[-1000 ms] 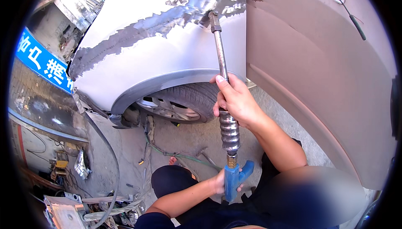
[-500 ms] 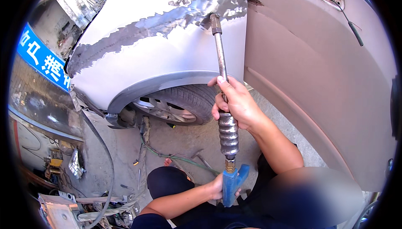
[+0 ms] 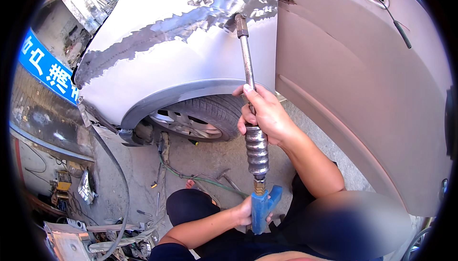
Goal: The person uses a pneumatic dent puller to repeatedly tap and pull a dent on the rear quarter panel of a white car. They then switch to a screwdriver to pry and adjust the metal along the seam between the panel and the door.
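Concrete floor [image 3: 143, 184] lower left; pale fender [image 3: 200, 60] upper centre. Head view: slide-hammer tool [image 3: 256, 139] runs down mid-frame, tip at the fender's bared strip [image 3: 138, 41]. Left hand [image 3: 243, 212] grips its blue handle [image 3: 260, 211], lower centre, apparently steadying that end, forearm [image 3: 200, 225] slanting from lower left; right hand [image 3: 269, 118] curls round the rod [image 3: 246, 58] just above the ribbed weight [image 3: 257, 153], thumb pointing up-frame, probably aligning it.

Rod [image 3: 246, 60] partly hidden, door [image 3: 353, 94] cut off
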`<state>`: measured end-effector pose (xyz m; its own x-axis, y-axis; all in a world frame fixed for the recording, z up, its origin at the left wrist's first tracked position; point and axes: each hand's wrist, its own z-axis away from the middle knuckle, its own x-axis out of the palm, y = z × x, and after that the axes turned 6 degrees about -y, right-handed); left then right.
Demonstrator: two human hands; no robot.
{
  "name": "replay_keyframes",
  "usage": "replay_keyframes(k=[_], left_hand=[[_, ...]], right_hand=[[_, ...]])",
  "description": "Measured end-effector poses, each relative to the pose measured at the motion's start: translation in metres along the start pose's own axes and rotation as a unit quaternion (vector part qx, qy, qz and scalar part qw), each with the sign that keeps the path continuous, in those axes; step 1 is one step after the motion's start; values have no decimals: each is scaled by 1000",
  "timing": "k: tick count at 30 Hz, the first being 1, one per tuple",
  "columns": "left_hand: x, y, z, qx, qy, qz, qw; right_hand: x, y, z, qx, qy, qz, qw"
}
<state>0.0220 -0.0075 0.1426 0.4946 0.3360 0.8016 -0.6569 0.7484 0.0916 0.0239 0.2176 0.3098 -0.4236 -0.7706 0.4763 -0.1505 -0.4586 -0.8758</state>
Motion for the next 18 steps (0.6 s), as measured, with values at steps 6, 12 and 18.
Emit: replay_keyframes(k=[6, 12, 18], left_hand=[[-6, -2, -3, -1, 6, 27, 1000], [-6, 1, -2, -11, -12, 42, 999], [-2, 7, -2, -1, 16, 43, 999]], right_hand=[[-4, 1, -1, 5, -18, -17, 1000], [-5, 2, -1, 9, -22, -13, 1000], [-13, 15, -7, 78, -71, -3, 994]])
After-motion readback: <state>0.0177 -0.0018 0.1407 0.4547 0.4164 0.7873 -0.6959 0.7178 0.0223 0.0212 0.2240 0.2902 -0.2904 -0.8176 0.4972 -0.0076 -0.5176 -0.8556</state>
